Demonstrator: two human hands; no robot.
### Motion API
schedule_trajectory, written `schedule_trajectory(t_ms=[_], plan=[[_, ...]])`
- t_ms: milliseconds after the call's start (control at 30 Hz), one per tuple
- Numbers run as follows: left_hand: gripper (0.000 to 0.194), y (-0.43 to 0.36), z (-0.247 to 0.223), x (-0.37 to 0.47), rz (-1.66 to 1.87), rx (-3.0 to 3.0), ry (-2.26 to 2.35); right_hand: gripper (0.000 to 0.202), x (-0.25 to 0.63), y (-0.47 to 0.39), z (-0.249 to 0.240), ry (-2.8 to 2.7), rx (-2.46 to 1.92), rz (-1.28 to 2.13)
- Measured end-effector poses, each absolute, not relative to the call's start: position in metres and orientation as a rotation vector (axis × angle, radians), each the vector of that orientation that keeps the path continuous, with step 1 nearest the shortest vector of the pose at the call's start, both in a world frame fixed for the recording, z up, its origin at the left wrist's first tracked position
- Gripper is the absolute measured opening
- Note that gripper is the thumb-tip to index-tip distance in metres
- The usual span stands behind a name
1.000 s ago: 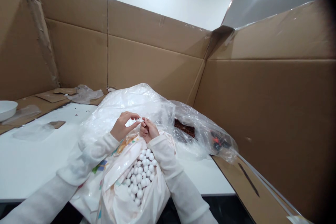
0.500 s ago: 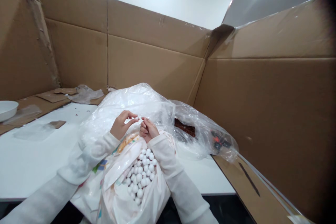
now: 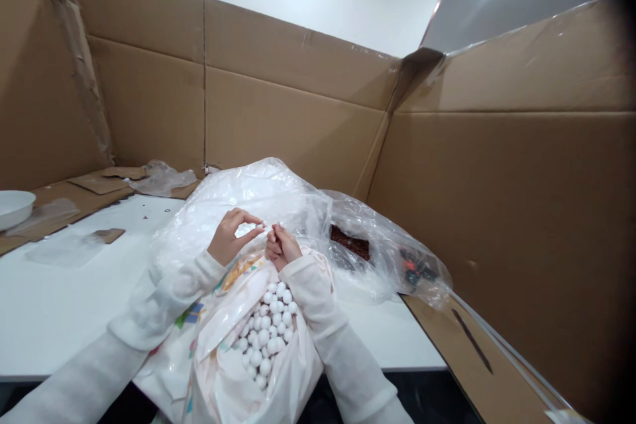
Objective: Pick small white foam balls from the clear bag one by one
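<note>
My left hand [image 3: 229,236] is closed in a pinch, thumb and forefinger meeting on a small white piece [image 3: 261,226] that looks like a foam ball. Close beside it on the right, my right hand [image 3: 283,246] has its fingers curled and thumb pressed to fingertip; what it pinches is too small to make out. Both hands are above an open white plastic bag [image 3: 211,344] with coloured prints. Many white balls [image 3: 265,334] lie in its mouth, below my right wrist.
Behind my hands a large clear plastic bag [image 3: 258,179] is piled up. To its right, another clear bag [image 3: 385,232] holds a brown piece and black-and-red items. A white bowl [image 3: 14,209] stands at far left. Cardboard walls [image 3: 298,99] surround the white table [image 3: 64,318].
My fingertips have drawn slightly apart, with a small gap between the two hands. The bag and balls look the same.
</note>
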State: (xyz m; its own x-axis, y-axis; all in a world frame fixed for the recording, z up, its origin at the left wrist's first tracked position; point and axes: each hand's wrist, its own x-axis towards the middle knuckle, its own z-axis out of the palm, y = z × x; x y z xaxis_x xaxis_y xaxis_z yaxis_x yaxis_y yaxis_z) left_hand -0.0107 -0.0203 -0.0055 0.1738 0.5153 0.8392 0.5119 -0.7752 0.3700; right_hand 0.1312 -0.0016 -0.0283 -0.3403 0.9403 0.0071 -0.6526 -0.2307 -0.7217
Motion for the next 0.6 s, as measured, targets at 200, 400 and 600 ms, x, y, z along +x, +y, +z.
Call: schedule_trajectory(t_ms=[200, 400, 600], plan=[[0.029, -0.0250, -0.0060, -0.0081, 1.683, 2.298, 0.965, 0.030, 0.1318, -0.0029, -0.0274, -0.783, -0.537, 1.792], [0.012, -0.0224, -0.0067, -0.0097, 1.708, 2.386, 0.927, 0.032, 0.1320, -0.0033, -0.0282, -0.818, -0.520, 1.768], [0.014, -0.0298, 0.0015, -0.0075, 1.549, 2.337, 0.718, 0.031, 0.1305, 0.0011, -0.0319, -0.800, -0.515, 1.770]])
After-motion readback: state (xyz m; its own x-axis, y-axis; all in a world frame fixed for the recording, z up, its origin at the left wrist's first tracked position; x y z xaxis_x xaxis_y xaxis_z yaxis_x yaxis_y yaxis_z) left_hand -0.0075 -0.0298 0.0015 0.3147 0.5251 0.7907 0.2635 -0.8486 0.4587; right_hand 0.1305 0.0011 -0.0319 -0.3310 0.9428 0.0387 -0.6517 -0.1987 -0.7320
